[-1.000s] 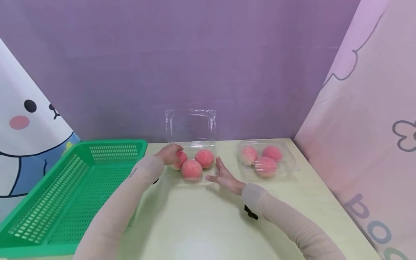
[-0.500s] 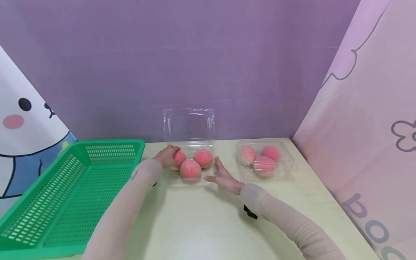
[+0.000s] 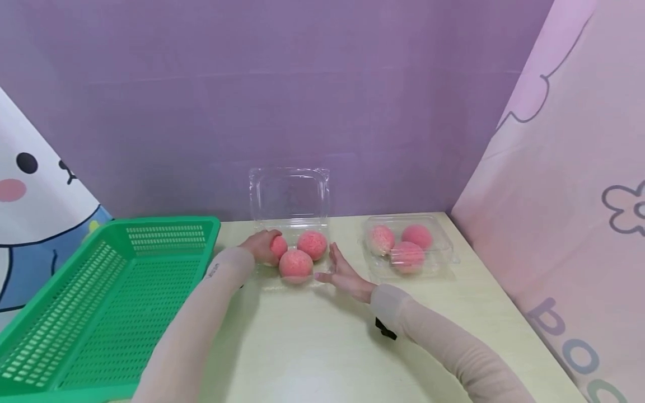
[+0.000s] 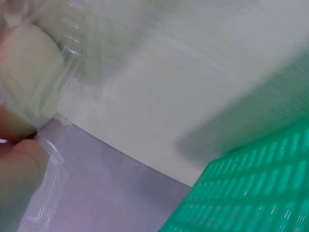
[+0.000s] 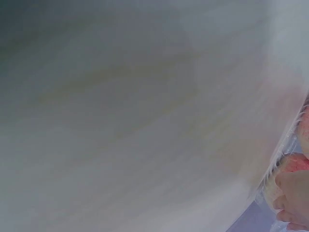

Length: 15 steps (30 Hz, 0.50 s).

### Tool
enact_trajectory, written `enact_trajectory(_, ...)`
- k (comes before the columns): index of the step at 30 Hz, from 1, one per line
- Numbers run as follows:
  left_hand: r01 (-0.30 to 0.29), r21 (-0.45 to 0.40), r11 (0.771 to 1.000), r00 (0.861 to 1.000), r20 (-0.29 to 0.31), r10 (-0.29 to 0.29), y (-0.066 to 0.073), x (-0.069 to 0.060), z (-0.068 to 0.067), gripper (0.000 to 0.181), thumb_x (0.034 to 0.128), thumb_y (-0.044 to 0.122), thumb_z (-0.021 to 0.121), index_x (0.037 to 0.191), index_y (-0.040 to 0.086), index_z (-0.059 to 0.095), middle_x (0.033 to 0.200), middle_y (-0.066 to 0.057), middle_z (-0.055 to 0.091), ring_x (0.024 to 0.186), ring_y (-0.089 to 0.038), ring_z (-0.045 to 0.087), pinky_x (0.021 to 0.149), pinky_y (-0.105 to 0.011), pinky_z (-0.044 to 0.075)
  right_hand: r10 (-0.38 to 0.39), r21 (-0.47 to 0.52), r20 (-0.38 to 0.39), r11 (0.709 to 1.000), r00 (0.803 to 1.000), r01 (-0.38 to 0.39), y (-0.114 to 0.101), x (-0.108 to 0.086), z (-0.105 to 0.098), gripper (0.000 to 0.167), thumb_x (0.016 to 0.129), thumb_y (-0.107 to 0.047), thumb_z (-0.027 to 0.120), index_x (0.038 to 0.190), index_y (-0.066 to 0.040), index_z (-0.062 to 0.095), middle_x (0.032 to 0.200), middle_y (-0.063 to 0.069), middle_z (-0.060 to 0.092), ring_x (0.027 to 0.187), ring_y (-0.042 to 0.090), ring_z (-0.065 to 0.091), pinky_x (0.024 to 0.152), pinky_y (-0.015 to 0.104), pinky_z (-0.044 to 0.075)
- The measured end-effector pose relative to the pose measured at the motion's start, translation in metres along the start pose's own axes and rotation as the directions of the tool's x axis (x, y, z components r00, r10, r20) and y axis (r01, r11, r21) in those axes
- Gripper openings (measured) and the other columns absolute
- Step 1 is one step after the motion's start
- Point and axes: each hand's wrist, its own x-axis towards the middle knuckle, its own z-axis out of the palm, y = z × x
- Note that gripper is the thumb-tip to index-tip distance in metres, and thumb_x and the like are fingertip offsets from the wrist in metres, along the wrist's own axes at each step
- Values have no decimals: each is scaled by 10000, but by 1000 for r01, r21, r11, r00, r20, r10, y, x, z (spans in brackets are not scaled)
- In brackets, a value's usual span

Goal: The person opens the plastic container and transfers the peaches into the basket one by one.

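In the head view, my left hand grips the left one of three pink peaches, its fingers curled over it and hiding part of it. That peach's pale underside shows through clear plastic in the left wrist view. All three are in a clear clamshell box whose lid stands up at the back. The front peach and the back right peach sit close together. Beside the box's right side, my right hand is held with fingers extended and thumb apart, gripping nothing.
A second clear clamshell box, its lid down, holds three more peaches at the back right of the pale table. On the left lies a green plastic basket. A purple curtain hangs behind the table's back edge.
The head view has turned slightly, so everything sits a little further left or lower. The left hand stays on the left peach and covers more of it; the right hand keeps its place.
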Motion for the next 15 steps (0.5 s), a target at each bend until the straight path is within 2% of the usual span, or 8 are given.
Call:
enact_trajectory(6,44,14,999,999,30,-44,3,5,7,744,719,333,737,1368,214,395,1371,-81,438,1294,-322,353,1027,-571,308,7,3,16,1000,1000,-7,2,0,-1,979,853,-169,626,1459,-142,-143,1547,63,-63,1417,264,-3,1127,484,107)
enact_trajectory(9,51,14,999,998,23,-52,3,7,9,735,702,331,755,1348,231,418,1358,-57,455,1288,-305,364,1029,-564,312,11,5,22,1000,1000,-11,3,0,-1,988,851,-180,630,1458,-152,-150,1545,51,-77,1417,253,-15,1126,486,110)
enact_trajectory(15,-25,38,999,1000,-14,26,-1,12,10,734,663,291,775,1312,187,449,1287,-86,501,1220,-305,424,1006,-534,353,6,3,29,1000,1000,-6,-3,-1,-2,989,851,-150,626,1452,-122,-158,1538,67,-98,1414,254,-32,1129,473,89)
